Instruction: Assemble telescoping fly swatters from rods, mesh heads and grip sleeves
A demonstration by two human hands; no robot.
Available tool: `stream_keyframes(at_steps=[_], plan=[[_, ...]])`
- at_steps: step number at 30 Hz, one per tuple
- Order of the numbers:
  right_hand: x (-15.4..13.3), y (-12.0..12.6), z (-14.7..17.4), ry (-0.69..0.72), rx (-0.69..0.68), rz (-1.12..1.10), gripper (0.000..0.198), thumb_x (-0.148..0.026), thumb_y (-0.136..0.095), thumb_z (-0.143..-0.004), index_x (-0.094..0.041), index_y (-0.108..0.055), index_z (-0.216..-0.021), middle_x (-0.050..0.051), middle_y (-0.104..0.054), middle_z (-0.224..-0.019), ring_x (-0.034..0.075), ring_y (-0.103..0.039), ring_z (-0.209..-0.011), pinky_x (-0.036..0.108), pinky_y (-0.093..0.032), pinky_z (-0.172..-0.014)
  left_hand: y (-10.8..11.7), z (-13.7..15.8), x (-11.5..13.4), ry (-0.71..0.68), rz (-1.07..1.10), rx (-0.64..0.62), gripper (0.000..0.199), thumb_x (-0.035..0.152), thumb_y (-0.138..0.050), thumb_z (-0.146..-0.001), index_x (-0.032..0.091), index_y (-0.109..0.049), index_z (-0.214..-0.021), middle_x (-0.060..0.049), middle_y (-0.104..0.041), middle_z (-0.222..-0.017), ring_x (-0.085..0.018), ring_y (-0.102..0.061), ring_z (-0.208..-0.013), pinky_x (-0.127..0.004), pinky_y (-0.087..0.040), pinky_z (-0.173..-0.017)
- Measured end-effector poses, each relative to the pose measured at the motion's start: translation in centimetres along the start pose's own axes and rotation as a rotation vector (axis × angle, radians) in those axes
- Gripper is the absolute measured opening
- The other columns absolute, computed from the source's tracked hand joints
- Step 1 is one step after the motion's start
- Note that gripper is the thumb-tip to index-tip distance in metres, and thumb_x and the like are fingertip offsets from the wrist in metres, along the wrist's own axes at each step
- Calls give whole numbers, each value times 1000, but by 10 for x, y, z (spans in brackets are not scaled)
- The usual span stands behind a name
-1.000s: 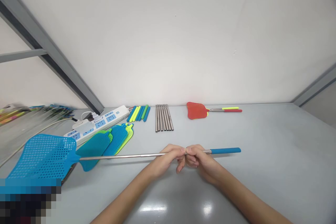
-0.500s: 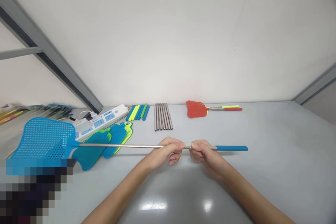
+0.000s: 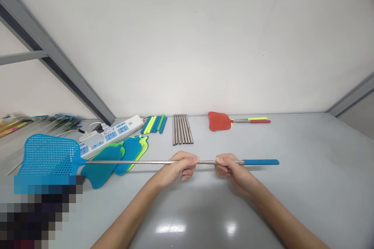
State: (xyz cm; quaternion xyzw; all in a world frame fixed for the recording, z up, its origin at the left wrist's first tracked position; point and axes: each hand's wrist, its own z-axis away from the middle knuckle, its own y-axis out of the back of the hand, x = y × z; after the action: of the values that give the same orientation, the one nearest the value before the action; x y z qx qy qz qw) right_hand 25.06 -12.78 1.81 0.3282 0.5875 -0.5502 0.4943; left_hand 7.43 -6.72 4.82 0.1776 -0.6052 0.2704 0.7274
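Observation:
A blue fly swatter [image 3: 52, 153] with a telescopic metal rod lies level across both hands, above the table. Its perforated head is at the left and its blue grip [image 3: 261, 162] at the right. My left hand [image 3: 180, 165] is closed round the middle of the rod. Just left of the blue grip, my right hand [image 3: 230, 168] pinches the rod. Bare metal with a joint shows between the two hands. Beneath the rod, on the left, loose blue and yellow-green swatter heads [image 3: 128, 155] lie overlapping.
Several metal rods [image 3: 182, 130] lie side by side at the back, beside coloured grips [image 3: 154, 124]. A white power strip [image 3: 117, 134] with plugs lies to their left. Red and yellow swatters [image 3: 220, 121] lie back right. Bagged items [image 3: 55, 124] are at far left.
My hands have moved apart along the rod, lengthening its exposed metal. The swatter head shifted left and the blue grip slightly right.

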Motion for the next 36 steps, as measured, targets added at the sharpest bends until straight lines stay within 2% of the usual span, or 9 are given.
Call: stream_keyframes(at_steps=[9,16,23,32,36], plan=[[-3,8,-1,14,40,15,31,-21,-39,-73,-18,-26,-45,-5,-18,-47,10,-17,-47,28,-12,-48,12,6,3,-50,-87,45,35,28,-37,-78,17,-32,-45,5,-28,-43,-7,-28,-40,-24,-22,-44],[1,9,0,-8,41,-98,31,-19,-38,-74,-18,-25,-45,-6,-18,-46,9,-18,-45,27,-14,-48,4,8,-6,-42,-129,69,36,29,-35,-79,16,-34,-46,5,-31,-42,-7,-33,-41,-23,-26,-46],[9,-4,2,-67,-76,-299,31,-22,-32,-78,-18,-29,-48,-6,-21,-45,9,-19,-43,27,-16,-47,1,8,-18,-112,-141,142,42,31,-34,-81,17,-30,-42,4,-32,-39,-8,-34,-41,-23,-28,-47],[6,-9,5,-66,-142,-264,34,-27,-33,-82,-18,-33,-50,-5,-28,-47,9,-23,-44,26,-18,-48,-14,-1,-30,-126,-76,197,45,38,-32,-82,17,-30,-42,4,-31,-39,-7,-34,-40,-22,-29,-45],[8,-13,5,-100,-182,-285,39,-41,-29,-83,-18,-35,-52,-3,-32,-49,10,-28,-45,26,-22,-49,-22,-3,-30,-139,-110,182,42,37,-32,-82,17,-33,-46,4,-35,-43,-8,-36,-44,-22,-31,-49]])
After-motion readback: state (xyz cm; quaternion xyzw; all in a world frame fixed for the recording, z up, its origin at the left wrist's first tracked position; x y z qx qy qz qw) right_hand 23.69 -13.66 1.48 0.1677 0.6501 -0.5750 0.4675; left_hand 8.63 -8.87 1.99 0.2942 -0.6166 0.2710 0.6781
